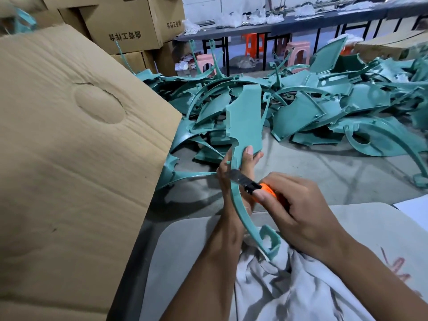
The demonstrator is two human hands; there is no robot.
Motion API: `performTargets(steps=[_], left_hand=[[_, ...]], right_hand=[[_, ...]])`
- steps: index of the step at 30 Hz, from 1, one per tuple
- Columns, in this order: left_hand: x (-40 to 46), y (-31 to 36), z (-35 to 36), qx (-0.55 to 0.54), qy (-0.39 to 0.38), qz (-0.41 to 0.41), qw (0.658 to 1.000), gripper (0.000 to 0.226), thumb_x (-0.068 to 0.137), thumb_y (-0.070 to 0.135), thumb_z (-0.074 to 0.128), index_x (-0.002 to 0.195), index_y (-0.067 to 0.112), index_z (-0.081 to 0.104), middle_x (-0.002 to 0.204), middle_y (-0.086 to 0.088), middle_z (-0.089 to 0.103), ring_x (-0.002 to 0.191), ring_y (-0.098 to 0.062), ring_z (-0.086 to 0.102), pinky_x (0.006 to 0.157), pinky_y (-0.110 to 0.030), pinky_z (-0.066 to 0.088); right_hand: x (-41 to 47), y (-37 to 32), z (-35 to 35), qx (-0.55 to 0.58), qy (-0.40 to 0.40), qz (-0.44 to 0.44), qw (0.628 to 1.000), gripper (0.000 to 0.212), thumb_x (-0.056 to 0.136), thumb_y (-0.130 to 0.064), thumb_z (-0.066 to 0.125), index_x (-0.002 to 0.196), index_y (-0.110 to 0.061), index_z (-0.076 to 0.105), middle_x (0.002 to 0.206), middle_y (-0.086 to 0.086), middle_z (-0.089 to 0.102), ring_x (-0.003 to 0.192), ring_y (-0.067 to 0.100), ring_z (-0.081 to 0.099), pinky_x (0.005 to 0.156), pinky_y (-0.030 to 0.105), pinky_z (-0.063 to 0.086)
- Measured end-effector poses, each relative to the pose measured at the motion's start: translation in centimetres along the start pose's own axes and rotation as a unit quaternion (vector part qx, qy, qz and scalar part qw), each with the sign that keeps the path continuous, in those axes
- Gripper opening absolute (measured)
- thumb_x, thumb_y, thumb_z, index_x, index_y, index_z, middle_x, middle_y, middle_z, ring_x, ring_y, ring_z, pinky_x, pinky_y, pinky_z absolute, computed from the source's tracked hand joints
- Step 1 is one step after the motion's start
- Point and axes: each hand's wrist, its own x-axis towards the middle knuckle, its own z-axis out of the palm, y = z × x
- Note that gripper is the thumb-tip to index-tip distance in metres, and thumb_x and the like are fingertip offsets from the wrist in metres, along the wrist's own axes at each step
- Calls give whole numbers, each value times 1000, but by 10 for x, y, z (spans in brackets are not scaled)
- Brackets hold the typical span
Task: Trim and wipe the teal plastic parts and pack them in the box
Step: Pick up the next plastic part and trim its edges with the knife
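My left hand (234, 167) grips a long teal plastic part (245, 126) upright in the middle of the view, thumb on its broad upper panel. Its curved lower strip runs down to a hollow end (271, 242) resting on a white cloth (289, 288) in my lap. My right hand (301, 209) holds an orange utility knife (266, 189), and the dark blade (238, 178) lies against the strip's edge just below my left hand. A cardboard box flap (76, 144) fills the left side.
A big heap of teal plastic parts (324, 107) lies on the grey floor ahead. Stacked cardboard boxes (129, 26) stand at the back left. Pink and orange stools (298, 52) sit under a long dark table (301, 22). A grey board (185, 251) lies across my lap.
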Motion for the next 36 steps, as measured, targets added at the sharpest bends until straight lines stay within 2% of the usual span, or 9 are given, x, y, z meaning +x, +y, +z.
performTargets(steps=[4, 7, 13, 17, 23, 26, 28, 31, 36], left_hand=[[0, 1, 4, -9, 67, 35, 997, 8, 100, 13, 62, 100, 12, 70, 108, -21, 75, 85, -23, 78, 73, -31, 62], [-3, 2, 1, 1, 64, -27, 998, 35, 102, 29, 59, 116, -1, 69, 116, -18, 73, 90, -11, 76, 67, -11, 55], [1, 11, -3, -41, 66, -71, 994, 48, 104, 27, 55, 129, -13, 56, 122, -23, 70, 102, -20, 75, 72, -13, 55], [-4, 12, 0, -53, 35, -87, 994, 39, 103, 25, 59, 125, -7, 61, 101, -22, 76, 81, -23, 78, 68, -23, 61], [-3, 30, -17, 113, -76, -90, 987, 9, 82, 17, 64, 75, 13, 68, 52, -3, 63, 35, -14, 53, 36, -19, 38], [0, 41, -22, 136, -105, -114, 979, 6, 69, 20, 62, 68, 16, 59, 47, 1, 49, 37, -11, 39, 39, -16, 28], [2, 45, -27, 131, -103, -130, 977, 9, 66, 20, 64, 73, 14, 66, 58, 1, 61, 47, -13, 52, 42, -22, 43], [7, 48, -39, 92, -131, -202, 966, 35, 62, 15, 64, 94, 14, 75, 95, -9, 74, 89, -28, 70, 90, -56, 58], [2, 65, -57, 100, -290, -298, 904, 34, 67, 8, 56, 87, 14, 84, 99, -15, 76, 82, -26, 75, 71, -35, 63]], right_hand=[[0, -8, -7, 38, -52, -51, 997, 28, 106, -34, 56, 78, -33, 54, 67, -15, 43, 59, 8, 45, 58, 17, 29], [2, -15, -10, 85, -90, -69, 990, 32, 105, -30, 58, 79, -44, 47, 64, -16, 41, 55, 7, 43, 56, 19, 29], [-1, -16, -14, 205, -169, -18, 964, 38, 104, -29, 60, 68, -37, 52, 57, -5, 41, 48, 14, 37, 50, 26, 27], [-7, -1, -20, 331, -186, 77, 922, 52, 100, -51, 61, 67, -11, 61, 52, 8, 42, 42, 17, 39, 44, 22, 31], [0, 18, -37, 392, 58, 143, 907, 65, 93, -65, 61, 76, -2, 61, 49, 19, 45, 34, 23, 40, 42, 26, 33], [4, 26, -46, 288, 224, 193, 911, 58, 99, -59, 56, 76, -5, 60, 57, 25, 48, 39, 28, 43, 40, 28, 34], [5, 35, -50, 258, 285, 248, 889, 47, 102, -51, 56, 75, -13, 61, 65, 17, 52, 43, 24, 45, 39, 27, 36], [8, 49, -55, 263, 295, 327, 858, 40, 103, -46, 59, 73, -20, 63, 68, -1, 56, 44, 18, 46, 42, 25, 37], [6, 60, -59, 304, 212, 302, 878, 37, 90, -54, 73, 82, -19, 71, 81, 3, 70, 44, 17, 50, 40, 26, 40]])
